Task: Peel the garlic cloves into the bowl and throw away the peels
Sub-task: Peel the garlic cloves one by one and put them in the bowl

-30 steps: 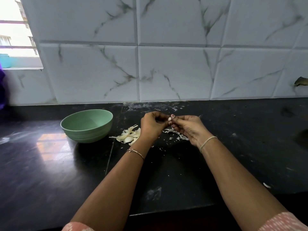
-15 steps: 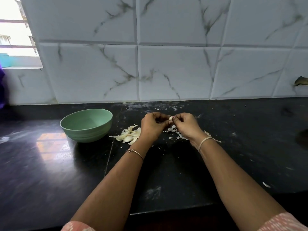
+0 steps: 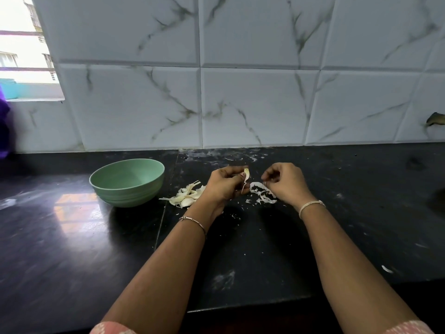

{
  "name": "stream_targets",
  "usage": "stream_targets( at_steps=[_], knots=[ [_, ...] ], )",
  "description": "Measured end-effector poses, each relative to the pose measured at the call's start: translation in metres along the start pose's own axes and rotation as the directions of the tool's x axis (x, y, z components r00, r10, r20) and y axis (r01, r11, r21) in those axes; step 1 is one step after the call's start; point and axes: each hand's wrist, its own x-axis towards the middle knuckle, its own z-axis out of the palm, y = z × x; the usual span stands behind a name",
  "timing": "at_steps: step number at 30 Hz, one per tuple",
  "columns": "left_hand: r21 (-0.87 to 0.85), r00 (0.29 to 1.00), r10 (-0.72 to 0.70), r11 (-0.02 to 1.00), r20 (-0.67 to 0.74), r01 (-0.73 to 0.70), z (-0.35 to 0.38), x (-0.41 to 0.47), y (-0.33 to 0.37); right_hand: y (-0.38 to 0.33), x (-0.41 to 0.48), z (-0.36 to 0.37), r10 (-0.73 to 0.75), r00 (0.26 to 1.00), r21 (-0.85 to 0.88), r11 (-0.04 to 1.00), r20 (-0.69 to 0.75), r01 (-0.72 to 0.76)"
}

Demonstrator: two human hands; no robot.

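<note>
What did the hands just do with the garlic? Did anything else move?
Both hands were pinched together on one garlic clove. Now the right hand has pulled away to the right, above the peel scraps; whether it holds a bit of peel is unclear. The left hand keeps hold of the garlic clove. The green bowl and the pile of cloves stayed put.
</note>
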Motion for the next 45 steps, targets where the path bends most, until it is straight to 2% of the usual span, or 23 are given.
stream_targets(
  at_steps=[3,5,9,28,37,39,40,43,45],
  knots=[
    [0.038,1.000,0.025,0.999,-0.013,-0.025,-0.001,0.000,-0.002,-0.007,-0.002,0.003,0.032,0.994,0.391,0.918,0.101,-0.069],
    [0.061,0.999,0.040,0.997,-0.021,-0.038,-0.001,0.001,-0.004,-0.010,-0.002,0.006,0.015,0.996,0.480,0.875,0.086,-0.055],
    [0.071,0.997,0.067,0.995,-0.035,-0.065,0.000,0.001,-0.006,-0.009,-0.001,0.011,-0.015,1.000,0.388,0.921,-0.013,0.019],
    [0.101,0.987,0.158,0.983,-0.017,-0.156,0.001,0.002,-0.009,-0.013,-0.003,0.012,0.046,0.995,0.442,0.897,-0.090,-0.001],
    [0.170,0.978,0.209,0.963,0.014,-0.208,0.005,0.003,-0.008,-0.019,-0.005,0.014,0.193,0.981,0.657,0.741,-0.007,-0.142],
    [0.123,0.975,0.224,0.967,0.007,-0.223,0.005,0.003,-0.007,-0.017,-0.004,0.014,0.206,0.978,0.622,0.769,-0.023,-0.147],
    [0.085,0.974,0.227,0.970,-0.006,-0.226,0.005,0.002,-0.006,-0.013,-0.002,0.015,0.211,0.975,0.552,0.822,-0.065,-0.141],
    [-0.009,0.977,0.208,0.978,-0.045,-0.209,0.005,0.003,-0.004,-0.003,0.002,0.011,0.165,0.972,0.184,0.974,-0.171,-0.133],
    [-0.021,0.981,0.187,0.982,-0.048,-0.188,0.005,0.003,-0.004,0.000,0.001,0.005,0.112,0.990,-0.016,0.993,-0.089,-0.114]
  ],
)
